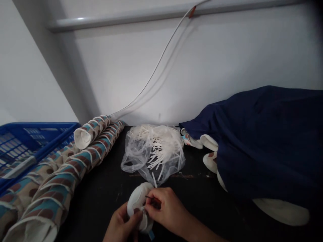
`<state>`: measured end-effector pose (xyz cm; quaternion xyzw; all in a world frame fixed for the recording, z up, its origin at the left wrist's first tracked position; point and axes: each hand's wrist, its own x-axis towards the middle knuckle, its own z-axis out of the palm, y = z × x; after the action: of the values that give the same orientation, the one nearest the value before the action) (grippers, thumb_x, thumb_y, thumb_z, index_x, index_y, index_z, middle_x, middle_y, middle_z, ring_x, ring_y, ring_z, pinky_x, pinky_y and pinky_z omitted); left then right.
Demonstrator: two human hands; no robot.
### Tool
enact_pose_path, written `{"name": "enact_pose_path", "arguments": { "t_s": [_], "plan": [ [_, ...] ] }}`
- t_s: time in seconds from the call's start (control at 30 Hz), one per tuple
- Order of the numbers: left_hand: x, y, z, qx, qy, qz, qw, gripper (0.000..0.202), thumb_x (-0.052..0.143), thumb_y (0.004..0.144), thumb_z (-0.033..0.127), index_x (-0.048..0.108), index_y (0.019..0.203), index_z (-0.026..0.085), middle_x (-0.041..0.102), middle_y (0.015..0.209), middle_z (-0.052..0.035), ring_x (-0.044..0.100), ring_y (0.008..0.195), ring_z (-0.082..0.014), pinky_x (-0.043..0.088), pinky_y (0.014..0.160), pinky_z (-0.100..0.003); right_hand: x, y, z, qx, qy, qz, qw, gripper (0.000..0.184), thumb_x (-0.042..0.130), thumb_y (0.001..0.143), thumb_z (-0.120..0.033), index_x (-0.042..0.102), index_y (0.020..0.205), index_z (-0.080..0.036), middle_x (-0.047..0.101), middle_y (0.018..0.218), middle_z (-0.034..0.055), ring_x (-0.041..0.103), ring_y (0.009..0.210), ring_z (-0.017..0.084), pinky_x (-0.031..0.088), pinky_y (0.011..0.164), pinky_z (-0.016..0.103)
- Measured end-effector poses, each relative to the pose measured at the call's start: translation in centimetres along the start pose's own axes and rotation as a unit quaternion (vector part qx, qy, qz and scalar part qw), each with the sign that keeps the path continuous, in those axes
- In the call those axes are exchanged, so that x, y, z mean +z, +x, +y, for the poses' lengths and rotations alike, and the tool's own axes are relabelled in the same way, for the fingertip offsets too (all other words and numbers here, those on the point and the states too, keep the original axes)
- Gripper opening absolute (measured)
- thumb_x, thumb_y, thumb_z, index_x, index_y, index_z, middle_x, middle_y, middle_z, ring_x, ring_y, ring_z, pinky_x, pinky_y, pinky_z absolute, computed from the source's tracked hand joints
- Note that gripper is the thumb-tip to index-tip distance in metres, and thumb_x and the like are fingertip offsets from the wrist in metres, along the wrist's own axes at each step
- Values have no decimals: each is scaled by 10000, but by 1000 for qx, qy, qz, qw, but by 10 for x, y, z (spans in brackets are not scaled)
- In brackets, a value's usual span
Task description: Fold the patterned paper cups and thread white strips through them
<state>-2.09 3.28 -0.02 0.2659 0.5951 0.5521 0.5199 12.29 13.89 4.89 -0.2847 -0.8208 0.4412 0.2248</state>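
1 clear bag (135, 156) holds white strips (158, 149); a blue basket (54, 145) sits left. Left hand (121, 222): grip on white cloth (137, 198); right hand (168, 207): grip on a thin tool (156, 201).

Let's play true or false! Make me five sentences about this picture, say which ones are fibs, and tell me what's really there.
1. The left hand holds a white piece. True.
2. The right hand is empty. False: it holds a thin tool.
3. The basket is blue. True.
4. The clear bag has red balls in it. False: it has white strips in it.
5. The dark blue cloth is left of the bag. False: it is on the right.
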Motion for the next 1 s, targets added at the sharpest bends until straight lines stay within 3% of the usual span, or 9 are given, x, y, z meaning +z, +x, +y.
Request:
{"name": "enact_pose_path", "arguments": {
  "t_s": [0.33, 0.43, 0.53, 0.63, 0.77, 1.0],
  "plan": [
    [12, -8, 12, 1, 44, 56, 997, 519, 814, 583, 590, 670, 734, 115, 568, 490, 24, 374, 388, -60, 298, 382, -192, 10, -5, 2, 12, -34, 23, 999, 75, 607, 729, -122, 608, 681, -180, 658, 674, -5, 613, 633, 140, 410, 583, 208],
    [13, -11, 19, 0, 51, 85, 995, 556, 812, 527, 629, 686, 710, 119, 572, 483, 14, 387, 394, -76, 300, 379, -200, -4, -10, -6, 9, -1, -22, 1000, 39, 619, 800, -177, 621, 837, -191, 681, 806, 7, 627, 719, 149, 447, 640, 211],
    [12, -12, 24, -2, 50, 108, 993, 534, 812, 519, 624, 704, 685, 128, 545, 456, 23, 370, 417, -82, 286, 386, -198, -24, -17, -13, -30, 40, -47, 998, 133, 490, 938, -232, 587, 1027, -210, 663, 965, 25, 625, 829, 149, 479, 747, 221],
    [10, -11, 25, 5, 51, 113, 992, 510, 820, 510, 615, 702, 632, 134, 531, 442, 26, 367, 442, -89, 304, 405, -199, -34, -23, -14, -63, 0, -59, 996, 220, 413, 979, -194, 628, 1014, -222, 665, 976, 24, 630, 887, 153, 465, 818, 226],
    [9, -9, 22, 10, 51, 102, 993, 457, 839, 543, 547, 724, 701, 134, 605, 518, 5, 435, 487, -109, 359, 441, -198, -28, -24, -9, -60, -98, -122, 986, 231, 482, 968, -230, 685, 1074, -267, 713, 942, 1, 665, 823, 161, 461, 739, 213],
    [10, -14, 29, 14, 75, 133, 988, 407, 846, 499, 518, 713, 606, 148, 559, 460, 13, 397, 448, -105, 333, 393, -202, -18, -19, -7, -69, -148, -129, 978, 235, 463, 950, -170, 685, 983, -241, 708, 887, -15, 651, 723, 131, 416, 645, 192]
  ]
}}
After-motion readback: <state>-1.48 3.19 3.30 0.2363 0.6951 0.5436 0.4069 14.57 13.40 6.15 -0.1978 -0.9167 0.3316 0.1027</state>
